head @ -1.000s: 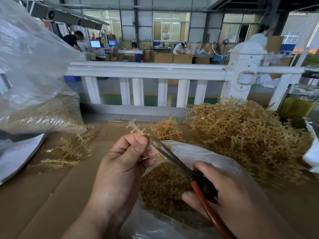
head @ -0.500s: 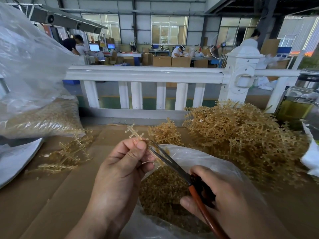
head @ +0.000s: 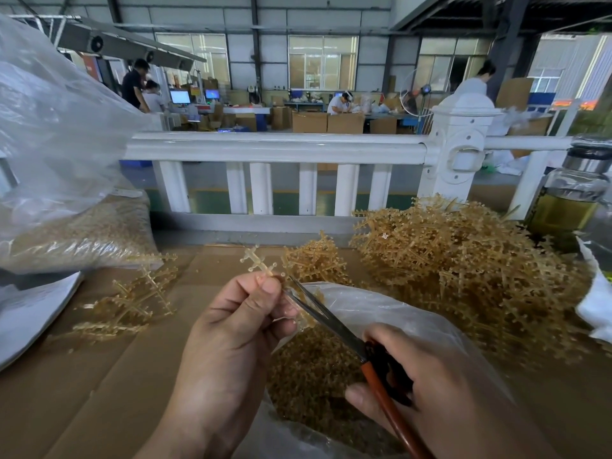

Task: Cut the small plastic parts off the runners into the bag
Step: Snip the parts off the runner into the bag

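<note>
Head view: the job looks under way but far from finished. At the near edge of the surface (head: 82, 409), the open bag (head: 381, 313) holds a deep layer of cut parts (head: 304, 376). Over it the left hand (head: 231, 342) pinches a runner (head: 260, 265) in its fingers. The right hand (head: 430, 392) grips scissors (head: 331, 321), blades at the runner. A big heap of uncut runners (head: 463, 266) fills the far right corner, and a few loose runners (head: 132, 303) lie toward the left edge.

Hands and frame edges are swallowing parts of the scene.
The left hand (head: 231, 342) is covering most of the runner (head: 257, 261), and the right hand (head: 430, 392) is hiding the finger loops of the scissors (head: 331, 321). The scissors' handle is running off the bottom edge. The bag (head: 381, 309) is being cut off below, the bottle (head: 569, 207) at the right edge, and the distant workers (head: 337, 102) are showing too small to read.
</note>
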